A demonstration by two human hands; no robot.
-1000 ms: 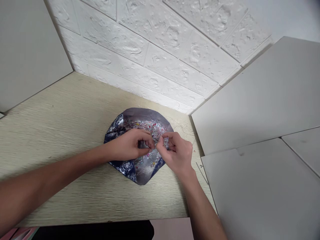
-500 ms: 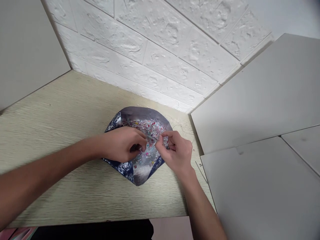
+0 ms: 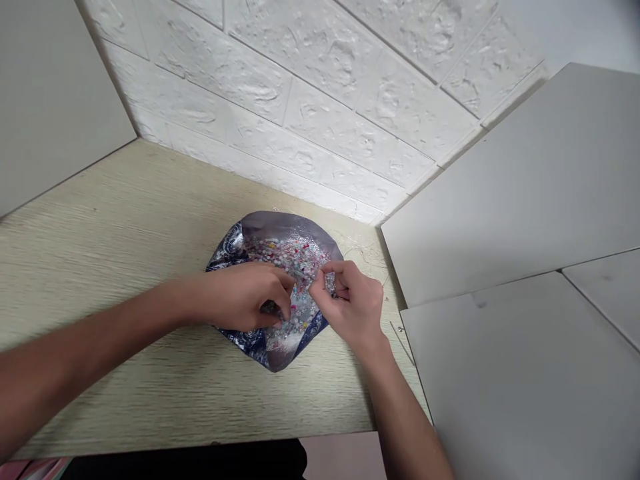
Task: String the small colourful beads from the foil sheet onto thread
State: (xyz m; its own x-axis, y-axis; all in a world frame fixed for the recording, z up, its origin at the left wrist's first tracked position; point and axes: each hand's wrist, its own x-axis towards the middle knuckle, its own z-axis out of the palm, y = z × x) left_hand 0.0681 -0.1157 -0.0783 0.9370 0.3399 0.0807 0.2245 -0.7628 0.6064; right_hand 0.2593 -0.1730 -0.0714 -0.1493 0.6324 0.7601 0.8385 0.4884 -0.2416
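A crumpled sheet of dark blue patterned and silvery foil [image 3: 285, 227] lies on the pale wood-grain table [image 3: 125, 227], holding a spread of tiny multicoloured beads [image 3: 293, 257]. My left hand [image 3: 240, 297] rests curled over the sheet's near left side, its fingertips down among the beads, with something small and dark showing under them. My right hand [image 3: 353, 300] pinches a small glittering piece [image 3: 330, 283] above the sheet's right side. The two hands are almost touching. They hide the sheet's middle.
A white brick-textured wall [image 3: 300, 87] rises behind the table. Grey boards stand at the left [image 3: 50, 87] and right [image 3: 520, 187], and another lies at the lower right [image 3: 525, 380]. A thin metal wire [image 3: 403, 340] lies near the right board.
My left hand has shifted left and slightly toward me, with its fingers curled lower among the beads. My right hand stays pinched in nearly the same place. The view has drifted slightly.
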